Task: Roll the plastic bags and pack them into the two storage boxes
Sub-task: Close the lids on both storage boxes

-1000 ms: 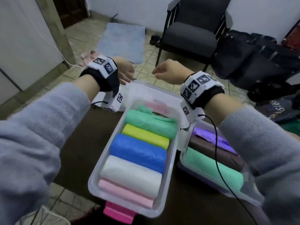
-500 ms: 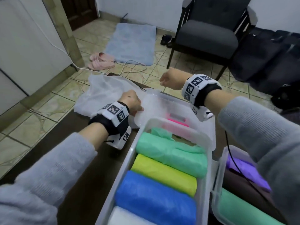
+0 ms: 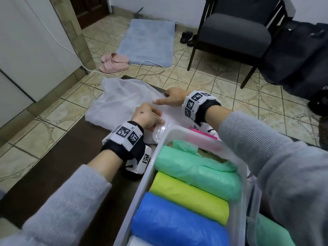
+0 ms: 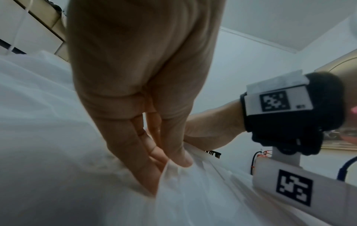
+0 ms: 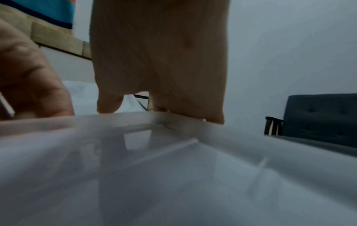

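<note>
The left hand (image 3: 148, 116) has a pinching grip on the white bag (image 3: 122, 102). At its 1 o'clock, the right hand (image 3: 174, 97) lies spread, fingers flat on the bag.

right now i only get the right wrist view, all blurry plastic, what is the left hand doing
Observer: The left hand pinches a fold of the white bag between thumb and fingers.
Operator: where's the bag lying
Observer: Spread flat on the dark table, beyond the box.
Operator: whats in the box
Observer: A green roll, a yellow roll and a blue roll, side by side.
Operator: and my right hand
Observer: The right hand is at the bag's far edge, one finger stretched out over it. I cannot tell whether it grips.
</note>
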### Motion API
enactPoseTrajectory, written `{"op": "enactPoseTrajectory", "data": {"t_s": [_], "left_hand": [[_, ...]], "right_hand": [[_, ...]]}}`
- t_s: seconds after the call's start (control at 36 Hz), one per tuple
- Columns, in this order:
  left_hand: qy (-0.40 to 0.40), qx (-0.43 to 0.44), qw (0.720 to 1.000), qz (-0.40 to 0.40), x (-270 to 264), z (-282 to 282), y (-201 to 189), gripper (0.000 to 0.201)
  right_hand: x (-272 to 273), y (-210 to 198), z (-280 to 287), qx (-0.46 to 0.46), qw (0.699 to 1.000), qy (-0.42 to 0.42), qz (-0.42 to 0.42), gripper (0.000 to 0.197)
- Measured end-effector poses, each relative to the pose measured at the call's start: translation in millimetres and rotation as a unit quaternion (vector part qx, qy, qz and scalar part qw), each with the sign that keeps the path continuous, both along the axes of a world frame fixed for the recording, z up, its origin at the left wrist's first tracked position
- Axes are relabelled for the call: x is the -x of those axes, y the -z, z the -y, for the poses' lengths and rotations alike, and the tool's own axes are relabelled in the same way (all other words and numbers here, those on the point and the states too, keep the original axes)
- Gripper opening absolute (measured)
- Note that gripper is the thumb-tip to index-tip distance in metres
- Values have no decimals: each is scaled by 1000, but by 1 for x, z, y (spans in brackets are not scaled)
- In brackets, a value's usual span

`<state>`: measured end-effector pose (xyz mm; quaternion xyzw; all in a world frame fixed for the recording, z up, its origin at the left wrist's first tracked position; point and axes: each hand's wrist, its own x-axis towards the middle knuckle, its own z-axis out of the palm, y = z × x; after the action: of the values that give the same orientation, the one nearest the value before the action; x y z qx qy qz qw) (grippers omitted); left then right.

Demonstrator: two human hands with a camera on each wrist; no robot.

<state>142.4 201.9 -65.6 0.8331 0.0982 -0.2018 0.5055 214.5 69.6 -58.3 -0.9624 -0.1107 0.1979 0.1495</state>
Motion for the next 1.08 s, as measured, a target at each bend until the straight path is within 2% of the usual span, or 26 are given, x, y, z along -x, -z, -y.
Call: {"op": "enactPoseTrajectory", "data": {"t_s": [0.11, 0.25, 0.31, 0.39, 0.47, 0.58, 0.69, 0.83, 0.92, 1.0, 1.08], "left_hand": [[6, 17, 1000, 2, 4, 0, 1, 23], [-4, 34, 999, 11, 6, 3, -1, 22], [-9, 36, 999, 13, 6, 4, -3, 23], [-6, 44, 999, 15, 6, 4, -4, 25], [-5, 39, 999, 33, 7, 3, -6, 24], [4, -5, 999, 42, 9, 2, -5, 23], [13, -64, 997, 43, 12, 2, 3, 22], [96, -149, 983, 48, 19, 2, -3, 24], [138, -186, 972, 50, 23, 3, -14, 35], [155, -219, 962, 57, 28, 3, -33, 50], [162, -238, 955, 72, 35, 1, -58, 52]], "right_hand": [[0, -8, 5, -86, 996, 2, 5, 31], [-2, -20, 6, -116, 990, -33, 72, 19], [-4, -28, 9, -153, 981, -39, 115, 26], [-8, -39, 16, -234, 960, -12, 154, 27], [-13, -49, 25, -269, 938, 41, 213, 21], [-8, -70, 35, -314, 894, 105, 301, 22], [5, -90, 49, -359, 859, 154, 332, 29], [29, -109, 72, -332, 867, 162, 336, 39], [47, -120, 89, -306, 874, 168, 339, 43], [70, -133, 106, -306, 872, 193, 329, 48], [97, -143, 125, -310, 866, 234, 315, 51]]}}
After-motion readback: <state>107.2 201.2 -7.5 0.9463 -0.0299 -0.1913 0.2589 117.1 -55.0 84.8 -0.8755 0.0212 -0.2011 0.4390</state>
